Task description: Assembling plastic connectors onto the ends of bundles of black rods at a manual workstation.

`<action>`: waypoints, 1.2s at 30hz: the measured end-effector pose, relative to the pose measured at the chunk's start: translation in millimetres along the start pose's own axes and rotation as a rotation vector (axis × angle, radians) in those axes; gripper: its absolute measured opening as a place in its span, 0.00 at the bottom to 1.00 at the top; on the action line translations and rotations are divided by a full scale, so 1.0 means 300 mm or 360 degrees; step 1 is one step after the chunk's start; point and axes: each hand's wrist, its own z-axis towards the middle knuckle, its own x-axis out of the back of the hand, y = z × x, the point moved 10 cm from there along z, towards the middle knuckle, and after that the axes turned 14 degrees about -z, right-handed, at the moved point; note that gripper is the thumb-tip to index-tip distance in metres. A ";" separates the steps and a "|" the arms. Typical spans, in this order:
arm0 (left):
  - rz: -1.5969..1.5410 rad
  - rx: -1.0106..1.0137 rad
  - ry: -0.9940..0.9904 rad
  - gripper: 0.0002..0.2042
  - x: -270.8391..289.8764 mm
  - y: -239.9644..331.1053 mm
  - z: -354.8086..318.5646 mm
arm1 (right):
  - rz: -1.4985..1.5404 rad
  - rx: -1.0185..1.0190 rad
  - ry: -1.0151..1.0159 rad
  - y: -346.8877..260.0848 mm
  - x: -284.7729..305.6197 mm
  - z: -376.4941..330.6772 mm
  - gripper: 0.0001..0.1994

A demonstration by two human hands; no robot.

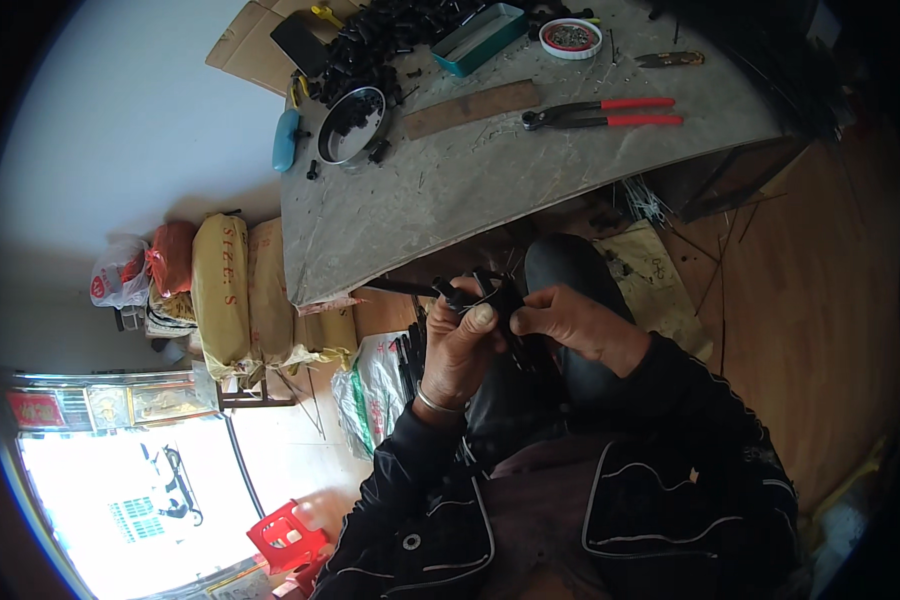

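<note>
My left hand (455, 350), with a metal bangle at the wrist, is closed around a black part (507, 298) with stubby round ends, its thumb pressed on top. A thin light strand, perhaps wire, shows near that thumb. From the other side my right hand (585, 328) comes in with thumb and forefinger pinched together against the same part. Whether a small piece sits in that pinch is hidden. Both hands are above my lap, just below the near edge of the grey table (390, 225). Long black pieces (410, 360) stand beside my left wrist.
On the table lie red-handled pincers (570, 110), a brown strip (472, 110), a metal bowl (355, 150) of black parts, a teal tray (465, 68), a white dish (544, 46) and a heap of black parts (375, 45). Yellow sacks (220, 300) and a red stool (295, 540) are at left.
</note>
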 end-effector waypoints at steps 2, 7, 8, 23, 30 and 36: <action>0.0082 -0.0086 0.0078 0.10 -0.010 0.014 -0.013 | -0.0130 0.0048 0.0095 -0.026 0.008 -0.012 0.18; 0.0363 -0.0279 0.0254 0.07 0.020 0.060 -0.024 | -0.0145 0.0669 0.0401 -0.201 -0.007 -0.075 0.14; 0.0423 -0.0339 0.0270 0.07 0.020 0.069 -0.027 | -0.0008 0.0719 0.0358 -0.214 -0.021 -0.071 0.15; 0.0287 -0.0006 0.0110 0.25 -0.087 0.176 0.140 | 0.0076 0.0572 0.0497 -0.214 -0.086 -0.088 0.14; 0.0567 0.0119 -0.0282 0.22 -0.120 0.154 0.134 | -0.0137 0.0595 0.0668 -0.234 -0.099 -0.081 0.10; 0.0614 -0.0069 -0.0286 0.18 -0.099 0.205 0.132 | -0.0080 0.0529 0.0548 -0.211 -0.102 -0.054 0.09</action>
